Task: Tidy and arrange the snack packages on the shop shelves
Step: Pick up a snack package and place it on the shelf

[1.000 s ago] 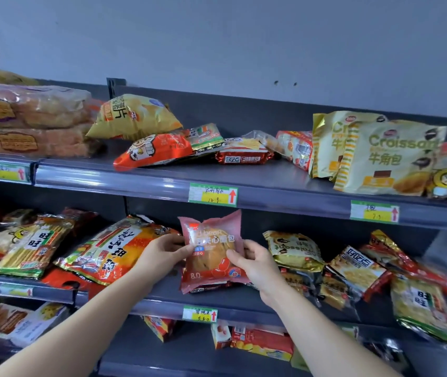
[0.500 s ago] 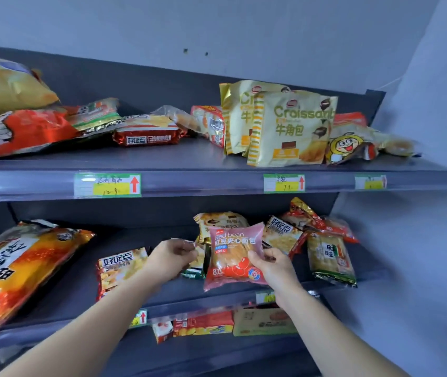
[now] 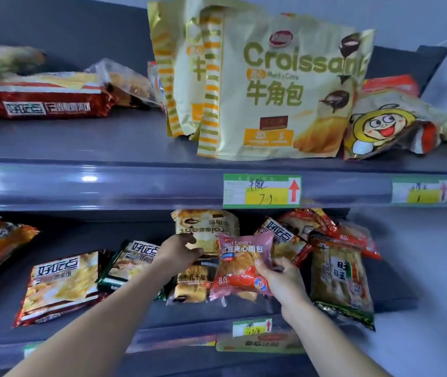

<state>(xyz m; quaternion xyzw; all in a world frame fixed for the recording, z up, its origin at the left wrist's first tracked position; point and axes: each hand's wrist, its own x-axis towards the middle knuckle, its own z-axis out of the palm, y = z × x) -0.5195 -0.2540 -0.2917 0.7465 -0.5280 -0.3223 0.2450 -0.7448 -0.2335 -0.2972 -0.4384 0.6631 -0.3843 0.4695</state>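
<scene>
Glossy pink bread packet in pinch of right hand; left hand around crinkly yellow croissant bag.

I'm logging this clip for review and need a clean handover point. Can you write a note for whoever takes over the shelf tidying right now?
Right hand: grips the pink red bean bread packet by its lower right part, in front of the middle shelf; not set down.
Left hand: at the lower edge of the upside-down croissant pack on that shelf; whether it grips is unclear.
Done: two large Croissant bags stand on the top shelf.
Left: place the red bean packet, probably turn the croissant pack right way up, and straighten the overlapping packs around it.
</scene>
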